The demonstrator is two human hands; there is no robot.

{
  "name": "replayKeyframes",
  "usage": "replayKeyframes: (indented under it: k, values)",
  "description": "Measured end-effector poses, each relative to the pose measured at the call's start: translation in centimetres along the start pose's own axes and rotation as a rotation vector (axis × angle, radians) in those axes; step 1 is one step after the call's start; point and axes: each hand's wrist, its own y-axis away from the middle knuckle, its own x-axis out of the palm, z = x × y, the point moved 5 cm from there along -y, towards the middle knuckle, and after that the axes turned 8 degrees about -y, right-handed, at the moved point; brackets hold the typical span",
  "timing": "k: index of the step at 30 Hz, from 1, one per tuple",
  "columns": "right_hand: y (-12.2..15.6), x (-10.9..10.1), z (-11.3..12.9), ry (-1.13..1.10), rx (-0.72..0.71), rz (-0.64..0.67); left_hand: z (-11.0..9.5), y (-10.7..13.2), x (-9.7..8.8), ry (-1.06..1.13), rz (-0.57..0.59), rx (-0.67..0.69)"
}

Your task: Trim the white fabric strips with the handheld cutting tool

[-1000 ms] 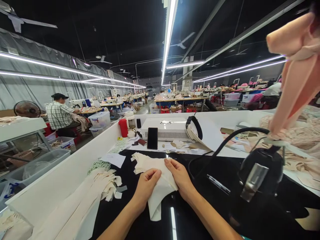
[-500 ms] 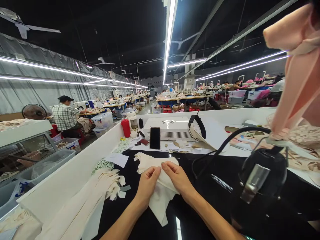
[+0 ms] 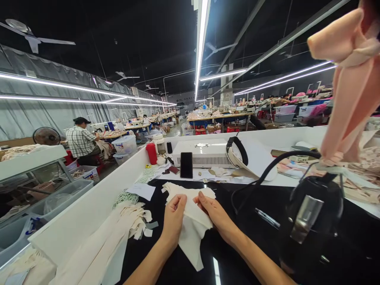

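Observation:
A cream piece of fabric [image 3: 191, 229] is held up over the black tabletop, its lower corner hanging in a point toward me. My left hand [image 3: 174, 215] is closed on its left side, thumb against curled fingers. On the other side, my right hand [image 3: 214, 209] pinches the fabric between thumb and fingers. A small gap separates the two hands, with cloth spanning it. To the left lies a stack of cream fabric pieces [image 3: 97, 241], ruffled at its far end. A pen-like metal tool [image 3: 267, 218] rests right of my right hand.
A black machine [image 3: 311, 221] with a pink cloth [image 3: 346, 99] tied above it stands close on the right. Behind the fabric are a phone [image 3: 186, 165], a white metal box [image 3: 203, 153] and a red cup [image 3: 151, 153]. A co-worker [image 3: 80, 138] sits at the far left.
My hands have moved slightly apart, my right hand shifting right while both keep the fabric. The whole view has shifted a little.

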Motion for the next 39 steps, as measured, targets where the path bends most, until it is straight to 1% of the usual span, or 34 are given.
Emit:
replayKeyframes:
  k: [4,8,14,19,25,29,39]
  values:
    - [0.2,0.0,-0.2,-0.013,0.05,0.051,0.6,-0.3,-0.5,0.023,-0.027,-0.005]
    - [0.5,-0.1,0.1,-0.003,0.048,0.077,0.7,-0.6,-0.9,0.043,-0.051,0.002]
    - [0.3,-0.2,-0.1,0.018,0.039,0.101,0.3,-0.9,-0.5,0.104,-0.009,-0.036]
    - [0.1,-0.2,-0.3,0.03,0.04,0.109,-0.3,-1.0,-0.8,0.118,-0.017,-0.042]
    - [0.2,-0.2,-0.4,0.036,0.046,0.113,-0.3,-1.5,-1.7,0.049,-0.04,-0.014]
    - [0.2,-0.3,-0.6,0.043,0.054,0.112,-0.3,-1.6,-1.9,-0.018,-0.067,0.012]
    - [0.7,0.2,-0.7,0.053,0.072,0.125,-1.3,-1.2,-2.3,-0.147,-0.125,0.123]
